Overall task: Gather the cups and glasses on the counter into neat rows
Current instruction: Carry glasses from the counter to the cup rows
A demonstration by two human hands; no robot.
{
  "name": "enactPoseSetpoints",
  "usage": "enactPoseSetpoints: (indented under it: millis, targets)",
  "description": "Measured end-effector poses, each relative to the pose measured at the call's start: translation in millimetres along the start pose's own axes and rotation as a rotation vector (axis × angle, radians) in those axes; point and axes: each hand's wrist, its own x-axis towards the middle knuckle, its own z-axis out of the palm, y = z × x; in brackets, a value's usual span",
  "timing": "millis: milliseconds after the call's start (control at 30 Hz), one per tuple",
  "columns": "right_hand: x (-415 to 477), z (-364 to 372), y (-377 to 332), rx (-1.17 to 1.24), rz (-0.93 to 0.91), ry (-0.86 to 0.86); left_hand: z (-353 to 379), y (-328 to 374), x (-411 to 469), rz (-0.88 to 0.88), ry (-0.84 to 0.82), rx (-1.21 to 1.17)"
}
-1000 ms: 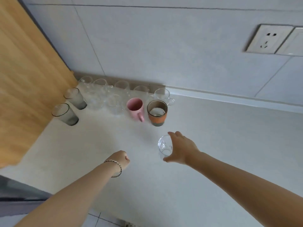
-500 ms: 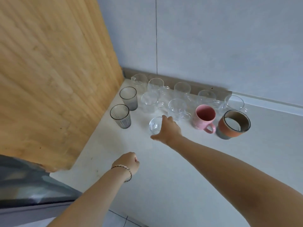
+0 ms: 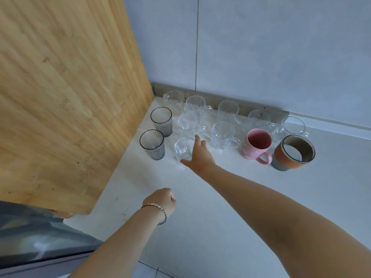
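Observation:
A small clear glass (image 3: 183, 149) stands on the white counter (image 3: 230, 207) just right of the front grey ribbed tumbler (image 3: 152, 145). My right hand (image 3: 200, 157) grips this glass, thumb in front and fingers behind it. A second grey tumbler (image 3: 161, 121) stands behind the first. Several clear glass mugs (image 3: 223, 135) form two rows against the wall. To the right are a pink mug (image 3: 257, 145) and an orange-and-grey cup (image 3: 293, 153). My left hand (image 3: 162, 199) is a fist above the near counter, holding nothing.
A tall wooden panel (image 3: 70, 97) closes off the left side, right beside the grey tumblers. The grey tiled wall (image 3: 261, 57) runs behind the back row. The counter's front edge (image 3: 124, 255) lies under my left forearm.
My right hand has carried the small clear glass from the open counter leftward and back, setting it beside the front grey tumbler. My left fist has stayed in place.

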Motion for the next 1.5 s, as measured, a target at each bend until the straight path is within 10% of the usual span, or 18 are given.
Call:
enactPoseSetpoints:
  millis: [433,1067,1500]
  targets:
    - [-156.0,-127.0,221.6,-0.132,0.377,-0.28,24.0,212.8,-17.0,0.373,-0.105,0.308]
    - [-483.0,-342.3,651.7,0.074,0.839,0.246,290.5,684.0,-199.2,0.751,-0.183,0.399]
    - [-495.3,-485.9,842.4,0.068,1.075,0.598,373.5,833.9,-208.5,0.814,-0.137,0.476]
